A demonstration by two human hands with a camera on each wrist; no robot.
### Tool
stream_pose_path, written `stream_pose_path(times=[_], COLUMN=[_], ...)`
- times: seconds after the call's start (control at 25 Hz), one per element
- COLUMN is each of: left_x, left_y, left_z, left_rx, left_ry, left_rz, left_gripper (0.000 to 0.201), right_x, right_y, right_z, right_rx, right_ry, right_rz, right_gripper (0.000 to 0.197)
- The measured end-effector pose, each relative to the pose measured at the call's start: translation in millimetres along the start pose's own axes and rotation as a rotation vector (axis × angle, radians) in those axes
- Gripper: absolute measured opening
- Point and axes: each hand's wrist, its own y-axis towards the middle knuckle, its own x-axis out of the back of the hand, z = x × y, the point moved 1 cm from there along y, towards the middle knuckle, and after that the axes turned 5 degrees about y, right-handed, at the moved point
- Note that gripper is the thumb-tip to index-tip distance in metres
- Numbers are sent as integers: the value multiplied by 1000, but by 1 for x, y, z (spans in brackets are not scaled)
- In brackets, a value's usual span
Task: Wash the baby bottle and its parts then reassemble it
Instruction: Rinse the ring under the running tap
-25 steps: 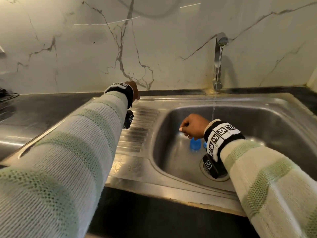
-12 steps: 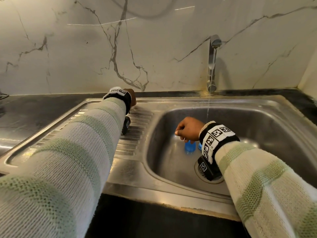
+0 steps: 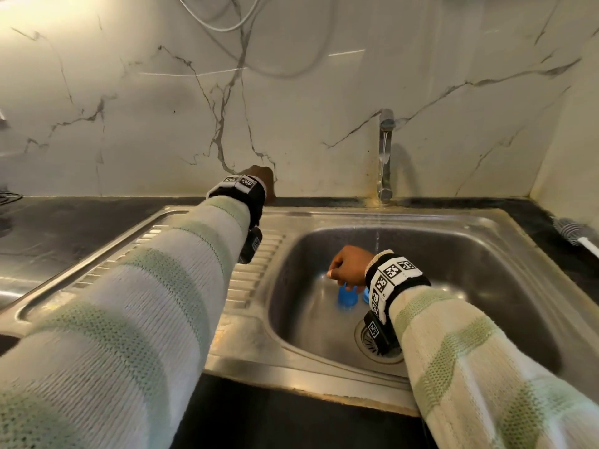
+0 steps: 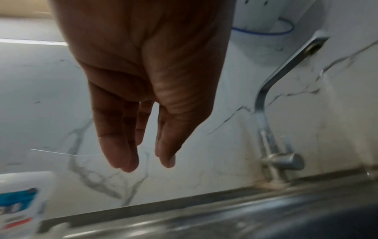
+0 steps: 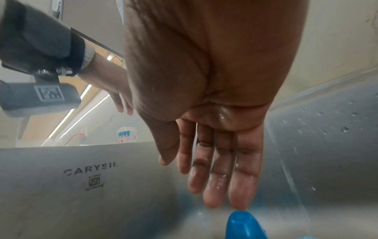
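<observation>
A blue baby-bottle part (image 3: 347, 298) stands on the floor of the steel sink (image 3: 453, 254), with a second blue piece (image 3: 366, 294) just right of it, mostly hidden by my wrist. My right hand (image 3: 348, 265) hovers over them. In the right wrist view its wet fingers (image 5: 225, 186) are straight and empty, their tips just above the blue part (image 5: 242, 224). My left hand (image 3: 259, 176) reaches over the drainboard to the back wall. In the left wrist view the left hand (image 4: 145, 161) hangs with straight fingers and holds nothing.
The tap (image 3: 385, 157) runs a thin stream into the basin. The drain (image 3: 372, 348) lies under my right wrist. A bottle brush (image 3: 573, 233) lies on the right counter. A white bottle with a blue label (image 4: 18, 202) stands below and left of my left hand.
My left hand has moved from the drainboard's back edge up towards the wall. My right hand stays over the blue part in the sink.
</observation>
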Motion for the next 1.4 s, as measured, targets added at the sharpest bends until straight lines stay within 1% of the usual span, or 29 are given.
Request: stream_pose_path(times=[0.04, 0.08, 0.12, 0.2, 0.24, 0.32, 0.36, 0.48, 0.56, 0.64, 0.72, 0.88, 1.08, 1.12, 1.16, 1.28, 1.4], left_x=[16, 25, 28, 18, 8, -16, -27, -63, -89, -109, -126, -155, -156, -159, -159, -157, -152], left_y=[-32, -55, -72, -99, -106, -115, -117, -120, -118, -114, -108, -100, -107, -109, -109, -108, -107], left_z=[-24, -47, -70, -113, -132, -171, -190, -233, -244, -246, -247, -251, -251, -253, -252, -253, -251], left_rx=[-47, -94, -138, -187, -211, -259, -279, -289, -275, -286, -281, -283, -287, -286, -286, -290, -296], left_ry=[-34, -59, -77, -79, -88, -107, -140, -202, -159, -104, -66, -26, -1, 10, 15, 56, 40], left_rz=[-61, -84, -104, -94, -52, 40, 64, 156, 196, 221, 249, 262, 284, 309, 328, 404, 420], left_gripper=[38, 33, 33, 35, 37, 42, 42, 39, 41, 44, 47, 49, 54, 55, 54, 41, 48], right_x=[3, 8, 13, 25, 31, 41, 47, 58, 61, 62, 59, 54, 55, 53, 53, 54, 54], right_y=[-3, -6, -9, -19, -25, -35, -40, -37, -29, -22, -12, -5, -10, -11, -13, -17, -15], right_z=[-2, -4, -8, -19, -27, -51, -63, -95, -96, -92, -96, -97, -94, -95, -93, -89, -88], right_rx=[-8, -18, -32, -89, -127, -195, -237, -327, -304, -286, -301, -323, -344, -349, -344, -336, -333], right_ry=[-13, -32, -59, -124, -127, -92, -74, -18, -6, -16, -30, -40, -35, -33, -35, -28, -32], right_rz=[-12, -28, -52, -139, -184, -250, -273, -309, -281, -261, -242, -205, -191, -183, -185, -200, -202], right_gripper=[28, 29, 30, 32, 30, 21, 16, 22, 19, 21, 25, 29, 29, 30, 30, 28, 26])
